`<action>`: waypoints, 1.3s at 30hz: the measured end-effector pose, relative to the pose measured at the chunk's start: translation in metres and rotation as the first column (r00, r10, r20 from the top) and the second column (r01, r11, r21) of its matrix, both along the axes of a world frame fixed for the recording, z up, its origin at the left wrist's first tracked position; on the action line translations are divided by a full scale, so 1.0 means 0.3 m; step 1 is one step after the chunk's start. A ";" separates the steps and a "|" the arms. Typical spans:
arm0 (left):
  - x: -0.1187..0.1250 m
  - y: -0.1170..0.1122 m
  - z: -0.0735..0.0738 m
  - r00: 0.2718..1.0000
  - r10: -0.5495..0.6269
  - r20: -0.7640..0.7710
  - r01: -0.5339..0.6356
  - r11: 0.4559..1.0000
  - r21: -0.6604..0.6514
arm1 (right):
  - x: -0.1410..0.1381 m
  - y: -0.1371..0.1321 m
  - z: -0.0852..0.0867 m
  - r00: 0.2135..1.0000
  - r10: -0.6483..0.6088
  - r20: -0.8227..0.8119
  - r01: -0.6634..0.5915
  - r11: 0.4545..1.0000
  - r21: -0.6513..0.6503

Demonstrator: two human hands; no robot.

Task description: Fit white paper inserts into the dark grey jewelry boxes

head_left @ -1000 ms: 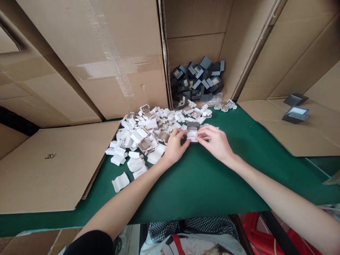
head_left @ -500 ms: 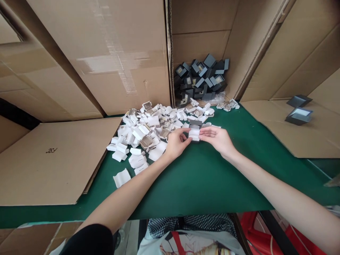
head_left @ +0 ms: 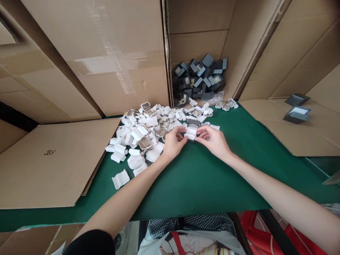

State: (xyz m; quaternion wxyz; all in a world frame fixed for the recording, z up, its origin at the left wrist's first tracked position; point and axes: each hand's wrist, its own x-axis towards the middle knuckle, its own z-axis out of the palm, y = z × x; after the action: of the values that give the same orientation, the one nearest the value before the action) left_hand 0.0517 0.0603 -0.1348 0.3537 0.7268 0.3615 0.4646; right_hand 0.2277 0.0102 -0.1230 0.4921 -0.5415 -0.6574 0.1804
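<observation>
Box (head_left: 193, 123), long axis running forward, lies between left hand (head_left: 173, 144) and right hand (head_left: 215, 142), equally near; both flank its white liner (head_left: 191, 133), whether pinching cannot be told.

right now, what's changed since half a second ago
The right hand has curled its fingers, nearly straight then, at the right edge of the white piece. Nothing clearly taken or released. Left hand stays at the left edge; white pile and black boxes unchanged.

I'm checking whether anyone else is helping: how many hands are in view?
2: the left hand at the left edge of the white piece, and the right hand at its right edge. No other hand shows.
</observation>
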 end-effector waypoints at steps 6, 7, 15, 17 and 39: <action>0.000 0.000 -0.002 1.000 0.002 -0.012 -0.002 1.000 0.019 | -0.008 -0.001 0.001 0.995 -0.024 0.092 0.017 0.997 0.073; 0.000 0.001 -0.002 1.000 0.002 -0.014 -0.001 1.000 0.020 | -0.009 0.002 -0.001 0.996 -0.015 0.093 0.008 0.997 0.080; 0.000 0.005 -0.012 0.997 0.036 -0.073 -0.033 0.999 0.038 | -0.010 0.007 -0.005 0.980 0.032 0.196 -0.058 0.990 0.127; 0.000 0.006 -0.016 0.995 0.040 -0.091 -0.036 0.998 0.051 | -0.002 -0.002 0.001 0.963 0.038 0.266 -0.079 0.986 0.145; -0.004 0.019 -0.013 0.994 0.072 -0.082 -0.062 0.990 0.124 | 0.035 -0.019 0.008 0.817 0.173 0.551 -0.258 0.963 0.081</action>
State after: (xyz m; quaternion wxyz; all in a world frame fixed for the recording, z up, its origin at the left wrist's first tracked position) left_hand 0.0505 0.0659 -0.1388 0.2774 0.7538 0.3718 0.4655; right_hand 0.2382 0.0043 -0.1205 0.3036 -0.4530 -0.8379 0.0252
